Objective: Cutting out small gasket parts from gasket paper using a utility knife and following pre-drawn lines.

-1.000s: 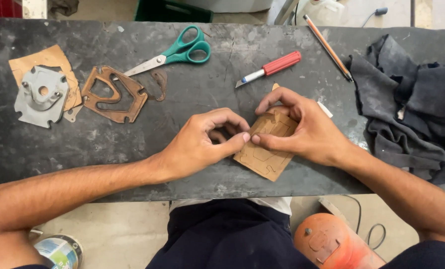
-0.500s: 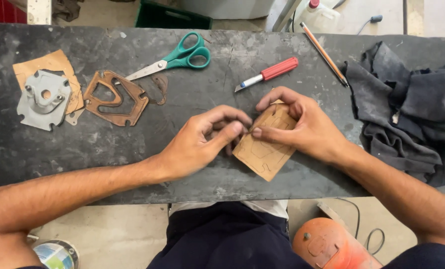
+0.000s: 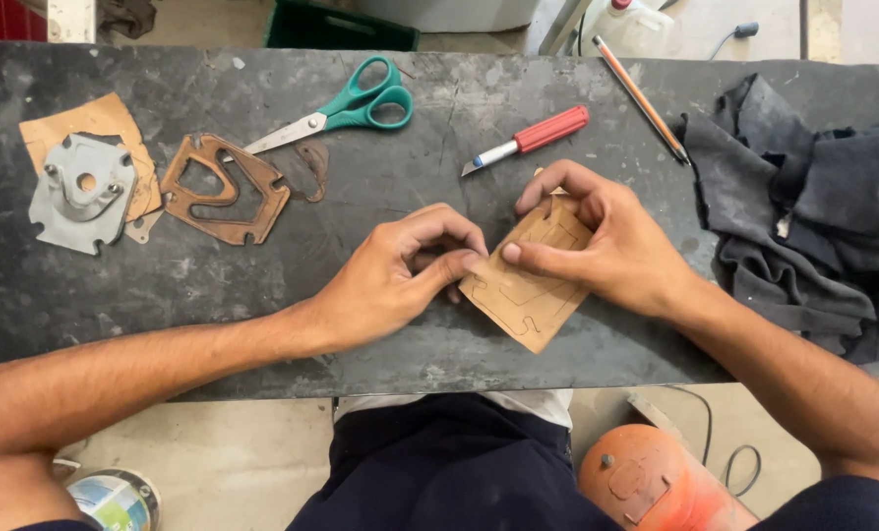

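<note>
A tan sheet of gasket paper (image 3: 523, 295) with a cut outline lies on the dark workbench (image 3: 262, 324) near its front edge. My right hand (image 3: 606, 246) grips the sheet from the right, thumb on top and fingers curled over its far edge. My left hand (image 3: 395, 275) pinches the sheet's left edge with thumb and forefinger, meeting the right thumb. A brown cut gasket (image 3: 225, 189) lies at the left beside a grey metal cover (image 3: 80, 192) that rests on another tan paper piece (image 3: 115, 128).
Green-handled scissors (image 3: 346, 106), a red-handled knife (image 3: 533, 138) and a pencil (image 3: 641, 93) lie at the back of the bench. A dark cloth (image 3: 803, 206) is heaped at the right. An orange machine body (image 3: 656, 482) and a tin (image 3: 115, 497) sit on the floor.
The tan sheet has shifted slightly left and toward me under both hands. The left thumb and forefinger have closed on its left edge.
</note>
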